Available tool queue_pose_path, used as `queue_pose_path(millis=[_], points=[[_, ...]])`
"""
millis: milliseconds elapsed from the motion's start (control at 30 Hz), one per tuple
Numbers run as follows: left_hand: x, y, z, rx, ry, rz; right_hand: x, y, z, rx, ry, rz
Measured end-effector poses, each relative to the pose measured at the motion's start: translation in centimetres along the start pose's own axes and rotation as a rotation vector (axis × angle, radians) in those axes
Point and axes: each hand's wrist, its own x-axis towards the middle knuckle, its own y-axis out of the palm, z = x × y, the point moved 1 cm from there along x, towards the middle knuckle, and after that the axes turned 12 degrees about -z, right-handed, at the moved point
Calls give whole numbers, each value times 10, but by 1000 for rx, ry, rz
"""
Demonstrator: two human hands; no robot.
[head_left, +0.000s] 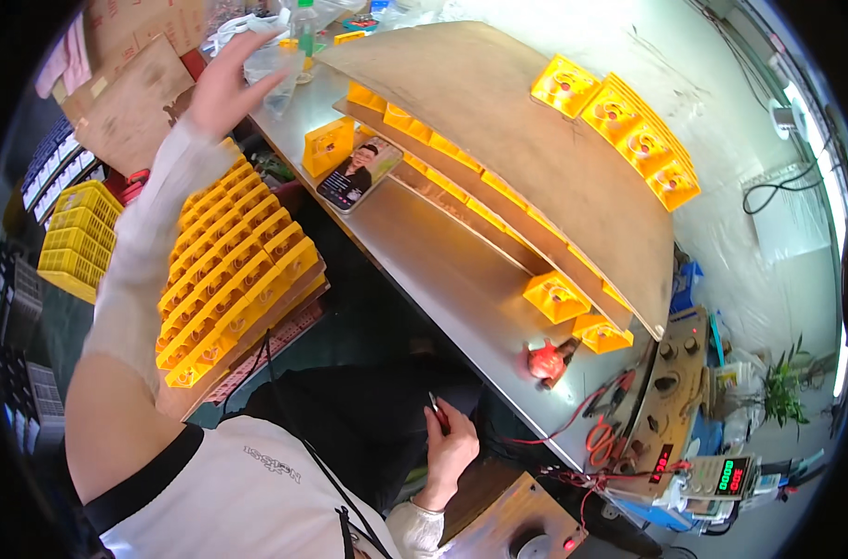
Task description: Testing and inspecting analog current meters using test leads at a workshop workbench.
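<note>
My left hand is raised at the upper left, slightly blurred, with thumb and fingers apart and nothing seen in it. Close by it are a clear plastic bag and a clear bottle with a green cap. Below my left forearm, rows of yellow plastic housings stand packed on a board. My right hand is low over my lap, its fingers closed round a small red-handled tool; the tool's exact kind is hidden by the fingers.
A metal bench carries a phone, stacked boards with yellow housings between and on them, and a red object. Red-handled scissors, cables and a lit power supply lie right. Yellow crates stand left.
</note>
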Motion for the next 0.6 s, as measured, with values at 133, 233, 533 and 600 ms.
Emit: queue_pose_path(millis=[133, 233, 533, 600], points=[[156, 116, -137, -285, 317, 42, -4, -4, 11, 3, 5, -47], [193, 200, -205, -220, 325, 56, -15, -2, 11, 7, 84, -36], [163, 195, -273, -74, 132, 300, -73, -22, -13, -77, 321, -17], [146, 180, -272, -181, 103, 397, -76, -28, -18, -110, 385, 3]])
